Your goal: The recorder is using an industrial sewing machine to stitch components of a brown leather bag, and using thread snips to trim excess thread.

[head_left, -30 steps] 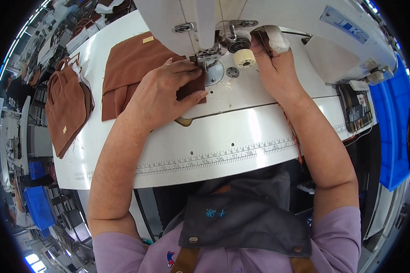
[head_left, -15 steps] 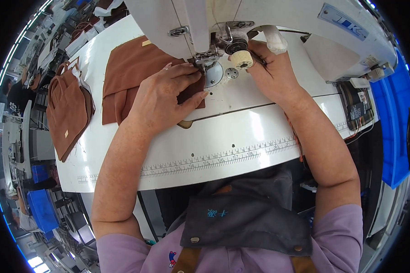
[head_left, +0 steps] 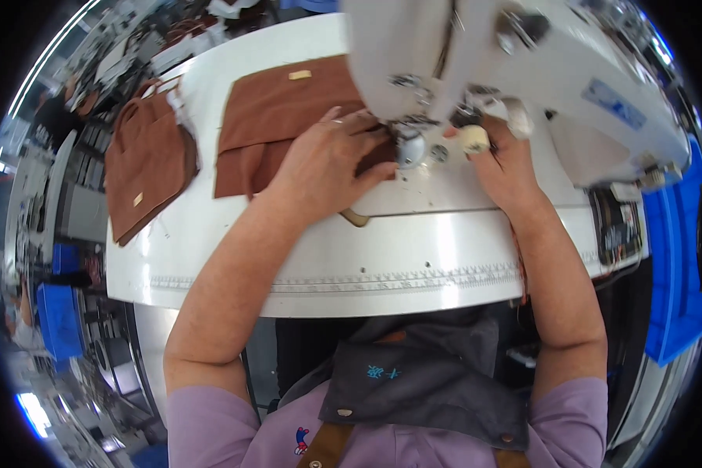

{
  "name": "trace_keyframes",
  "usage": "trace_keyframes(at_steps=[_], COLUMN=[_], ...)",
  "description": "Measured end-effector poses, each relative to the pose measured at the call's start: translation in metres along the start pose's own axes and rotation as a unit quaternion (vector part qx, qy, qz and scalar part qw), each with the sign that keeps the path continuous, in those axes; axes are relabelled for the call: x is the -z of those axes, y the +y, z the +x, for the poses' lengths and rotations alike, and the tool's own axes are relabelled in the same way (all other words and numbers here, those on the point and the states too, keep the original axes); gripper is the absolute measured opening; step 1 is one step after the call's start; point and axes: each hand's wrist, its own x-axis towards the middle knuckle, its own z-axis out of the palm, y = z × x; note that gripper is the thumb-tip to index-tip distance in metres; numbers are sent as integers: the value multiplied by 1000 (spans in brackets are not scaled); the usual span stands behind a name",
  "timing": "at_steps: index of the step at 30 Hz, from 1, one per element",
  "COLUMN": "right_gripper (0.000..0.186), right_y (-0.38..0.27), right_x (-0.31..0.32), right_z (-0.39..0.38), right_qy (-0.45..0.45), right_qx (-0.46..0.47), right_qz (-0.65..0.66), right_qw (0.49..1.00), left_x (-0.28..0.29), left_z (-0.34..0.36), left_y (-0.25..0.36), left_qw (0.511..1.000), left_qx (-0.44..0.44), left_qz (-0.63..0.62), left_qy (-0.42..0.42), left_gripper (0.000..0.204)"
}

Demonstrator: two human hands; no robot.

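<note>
My left hand (head_left: 320, 164) lies on a brown fabric piece (head_left: 277, 105) with a small pale tag, its fingers stretched toward the presser foot (head_left: 411, 125) and its thumb apart. The fabric's right edge sits beside the round metal needle plate (head_left: 412, 152) of a white sewing machine (head_left: 394, 58). My right hand (head_left: 511, 175) reaches up behind the machine's cream-coloured knob (head_left: 474, 140). Its fingers are bent and partly hidden by the machine head; what they hold is hidden and blurred.
Stacked brown fabric pieces with straps (head_left: 148, 160) lie at the table's left end. A printed ruler strip (head_left: 351, 282) runs along the front edge of the white table (head_left: 398, 242). Blue bins (head_left: 667, 257) stand at the right, and another blue bin (head_left: 60, 320) at the far left.
The view has shifted, so the machine, fabric and table appear farther right. Both hands keep about the same places at the machine. The dark thin tool seen in my right hand is now hidden.
</note>
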Motion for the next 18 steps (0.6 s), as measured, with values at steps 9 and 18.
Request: trace_keyframes(at_steps=[9, 18], right_gripper=[33, 33], right_y=[6, -4], right_x=[1, 3], right_z=[-10, 4], right_qy=[12, -51], right_qx=[-14, -45], right_qz=[-26, -98], right_qw=[999, 993], left_x=[-4, 39], left_z=[-15, -111], left_y=[-11, 54], left_qw=[994, 985], left_qx=[93, 131], left_qz=[4, 41], left_qy=[-55, -108], left_gripper=[91, 92])
